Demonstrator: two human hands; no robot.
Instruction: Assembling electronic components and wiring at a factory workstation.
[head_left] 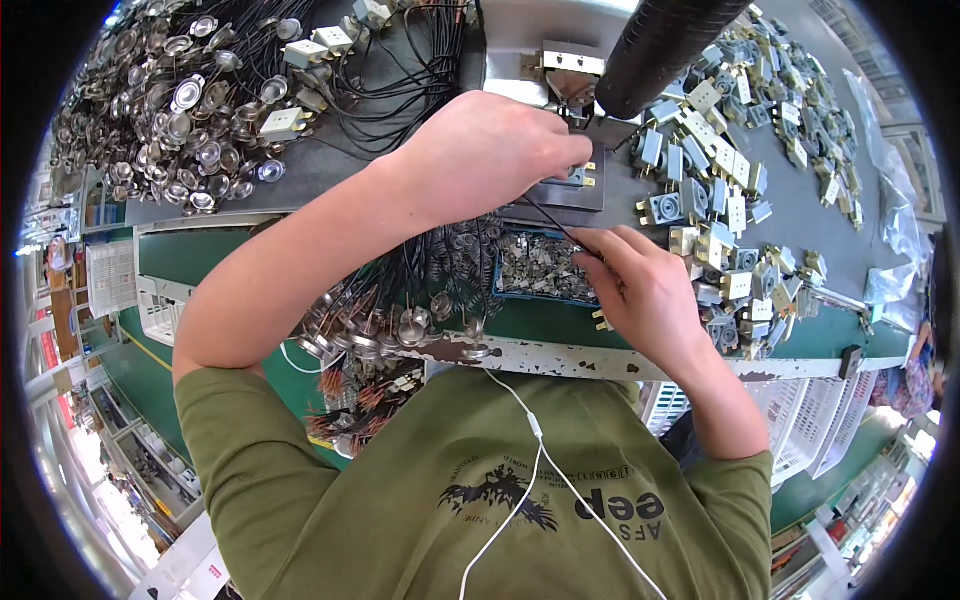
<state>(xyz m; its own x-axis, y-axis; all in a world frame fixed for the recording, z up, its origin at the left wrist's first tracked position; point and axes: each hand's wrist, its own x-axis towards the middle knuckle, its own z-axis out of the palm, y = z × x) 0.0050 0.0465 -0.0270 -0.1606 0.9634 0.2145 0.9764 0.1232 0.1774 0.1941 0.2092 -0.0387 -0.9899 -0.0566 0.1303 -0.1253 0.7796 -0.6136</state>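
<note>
My left hand (500, 150) reaches across with its fingers closed and bent down at a small grey switch part (573, 179) with brass tabs. The fingertips are partly hidden, but they appear to grip the part on a dark metal block (578, 195). Lower and to the right, my right hand (645, 290) pinches a thin black wire (548, 217), which runs up and left toward the block. Just below the wire sits a blue-rimmed tray (540, 297) full of small metal pieces.
A press head (574, 62) stands behind the block, and a thick black tube (668, 55) slants beside it. Grey switch parts (715, 150) heap at right. Wired metal discs (180, 125) pile at left; more (410, 325) hang near the bench's chipped front edge (540, 357).
</note>
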